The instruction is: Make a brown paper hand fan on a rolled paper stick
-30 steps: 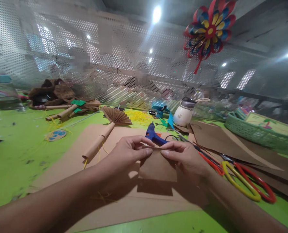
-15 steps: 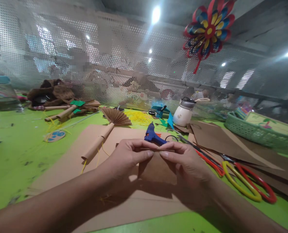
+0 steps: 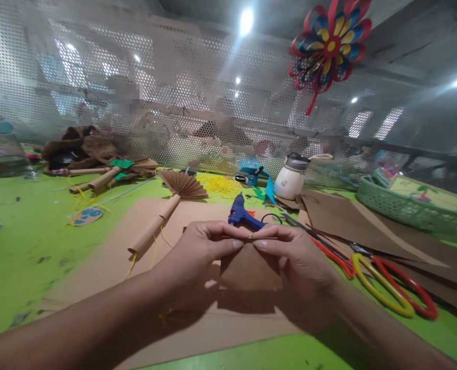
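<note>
A small sheet of brown paper [image 3: 249, 270] hangs from my fingertips over a large sheet of light brown paper [image 3: 112, 257]. My left hand [image 3: 208, 245] pinches its upper edge between thumb and fingers. On the right, my right hand [image 3: 292, 252] pinches the same edge, the two hands almost touching at the middle. That upper edge looks folded or narrowly rolled. Just beyond my fingers lies a blue glue gun [image 3: 242, 215]. A rolled paper tube [image 3: 154, 223] topped by a pleated paper fan [image 3: 184, 184] rests left of my hands.
Scissors with red and yellow handles [image 3: 384, 285] lie at right, beside brown sheets [image 3: 340, 221] and a green basket [image 3: 409, 205]. A white jar [image 3: 290, 180] and yellow shreds [image 3: 218, 185] are at the back. A paper flower [image 3: 331, 46] hangs above. Perforated panels stand behind.
The lower part of the small brown sheet has tilted slightly and shows more of its face. Both hands keep their pinch in nearly the same place.
</note>
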`<state>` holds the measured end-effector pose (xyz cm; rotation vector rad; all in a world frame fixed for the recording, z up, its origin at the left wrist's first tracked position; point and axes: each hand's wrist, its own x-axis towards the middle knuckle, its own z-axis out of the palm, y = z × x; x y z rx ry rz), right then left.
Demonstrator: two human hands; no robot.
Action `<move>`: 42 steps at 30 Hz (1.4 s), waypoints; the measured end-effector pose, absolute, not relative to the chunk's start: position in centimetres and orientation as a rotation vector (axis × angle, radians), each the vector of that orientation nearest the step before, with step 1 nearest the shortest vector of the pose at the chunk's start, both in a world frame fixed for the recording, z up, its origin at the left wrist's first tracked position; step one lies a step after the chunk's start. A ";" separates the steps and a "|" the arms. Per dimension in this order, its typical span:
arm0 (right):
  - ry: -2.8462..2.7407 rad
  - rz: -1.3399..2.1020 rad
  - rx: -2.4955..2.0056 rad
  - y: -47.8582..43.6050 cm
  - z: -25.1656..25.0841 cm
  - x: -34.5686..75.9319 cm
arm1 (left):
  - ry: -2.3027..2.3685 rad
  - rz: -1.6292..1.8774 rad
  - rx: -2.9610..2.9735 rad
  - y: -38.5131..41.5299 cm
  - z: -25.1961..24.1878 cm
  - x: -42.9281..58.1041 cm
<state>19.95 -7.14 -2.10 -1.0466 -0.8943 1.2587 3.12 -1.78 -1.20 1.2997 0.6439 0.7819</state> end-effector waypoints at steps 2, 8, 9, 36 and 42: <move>-0.942 1.235 -1.038 -7.1 -2.2 20.3 | 0.632 0.755 1.315 -1.7 -1.2 3.0; -1.307 0.922 -1.027 -7.2 -2.5 20.8 | 0.604 0.735 1.389 -1.4 -1.5 2.8; -1.319 0.893 -1.022 -7.3 -2.5 20.7 | 0.580 0.722 1.365 -1.4 -1.5 2.8; -1.218 1.088 -1.105 -6.6 -3.5 20.4 | 0.778 0.561 1.454 -0.7 -2.5 3.1; -1.231 1.070 -1.128 -6.9 -3.6 20.4 | 0.772 0.604 1.395 -1.6 -2.0 3.3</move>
